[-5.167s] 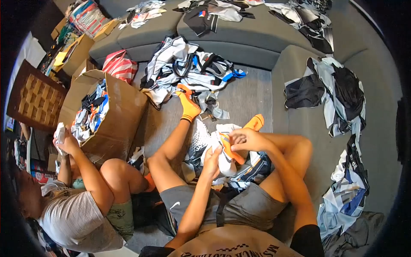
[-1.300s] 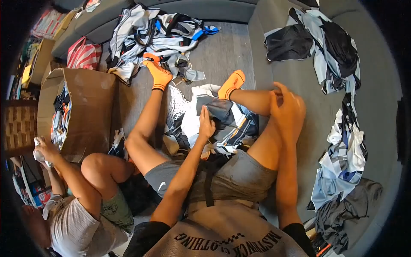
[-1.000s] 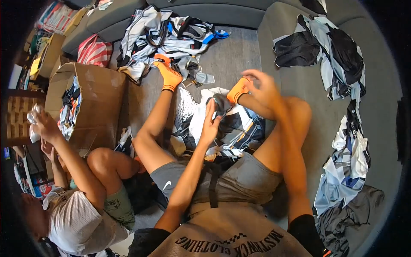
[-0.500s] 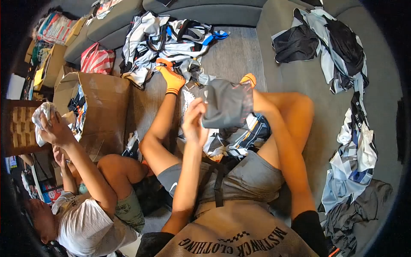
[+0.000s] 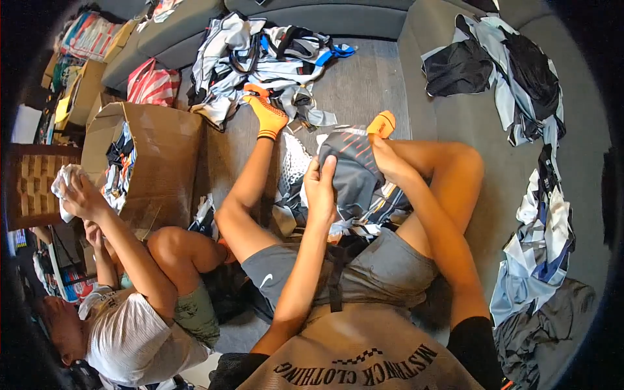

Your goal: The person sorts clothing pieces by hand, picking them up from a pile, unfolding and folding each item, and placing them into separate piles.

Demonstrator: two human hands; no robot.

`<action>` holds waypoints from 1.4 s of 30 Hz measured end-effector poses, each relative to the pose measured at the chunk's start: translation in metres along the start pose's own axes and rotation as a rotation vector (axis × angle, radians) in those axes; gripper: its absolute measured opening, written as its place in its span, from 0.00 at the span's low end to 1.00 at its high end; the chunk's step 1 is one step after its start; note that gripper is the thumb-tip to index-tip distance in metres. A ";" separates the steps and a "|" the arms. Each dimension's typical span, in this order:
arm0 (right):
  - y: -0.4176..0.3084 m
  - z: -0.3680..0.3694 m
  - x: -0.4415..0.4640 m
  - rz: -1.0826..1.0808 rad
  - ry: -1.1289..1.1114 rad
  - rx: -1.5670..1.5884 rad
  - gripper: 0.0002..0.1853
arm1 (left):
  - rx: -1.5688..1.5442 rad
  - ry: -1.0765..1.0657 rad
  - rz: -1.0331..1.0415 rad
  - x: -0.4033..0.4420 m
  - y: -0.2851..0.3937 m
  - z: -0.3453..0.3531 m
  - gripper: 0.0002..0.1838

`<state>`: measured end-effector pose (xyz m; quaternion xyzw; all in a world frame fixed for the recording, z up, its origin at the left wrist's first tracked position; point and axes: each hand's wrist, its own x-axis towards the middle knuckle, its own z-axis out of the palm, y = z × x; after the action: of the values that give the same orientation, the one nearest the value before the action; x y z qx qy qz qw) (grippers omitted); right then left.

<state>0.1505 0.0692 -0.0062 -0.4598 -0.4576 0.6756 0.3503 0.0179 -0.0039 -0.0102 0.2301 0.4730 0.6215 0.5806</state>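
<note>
A dark grey piece of cloth [image 5: 351, 170] with orange-red streaks hangs between my hands, above my lap. My left hand [image 5: 320, 188] is closed on its left edge, the thumb lying on top. At the cloth's upper right edge, my right hand [image 5: 390, 161] pinches the fabric; some of its fingers are hidden. Under the cloth, between my legs, lies a pile of white, black and orange-striped fabric pieces [image 5: 374, 218]. A white dotted cloth [image 5: 294, 159] lies just left of it.
At left, a seated person holds up whitish cloth [image 5: 68, 188] beside an open cardboard box [image 5: 162, 162] of fabric. A clothing heap [image 5: 260, 62] lies on the floor ahead. More garments [image 5: 526, 78] spread along the grey sofa [image 5: 448, 123]. A red-striped bag [image 5: 153, 84] stands behind the box.
The grey cloth has been turned and lowered a little, so its orange-red streaks now face up. My left hand has moved right and closed on its edge.
</note>
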 end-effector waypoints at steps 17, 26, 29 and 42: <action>-0.015 -0.031 0.008 -0.507 0.226 -0.306 0.06 | -0.388 -0.040 0.231 0.000 0.006 -0.037 0.14; -0.030 -0.019 0.000 -0.380 0.193 0.169 0.04 | -0.290 0.039 0.272 0.002 0.009 -0.034 0.22; -0.033 -0.018 0.000 -0.456 0.227 0.041 0.03 | -0.315 -0.032 0.233 0.002 0.015 -0.043 0.23; -0.029 -0.030 -0.005 -0.245 -0.029 -0.167 0.04 | -0.638 -0.022 -0.101 0.005 0.027 -0.064 0.19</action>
<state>0.1821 0.0832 0.0184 -0.4182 -0.5698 0.5940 0.3842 -0.0506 -0.0163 -0.0175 0.0196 0.2585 0.7064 0.6586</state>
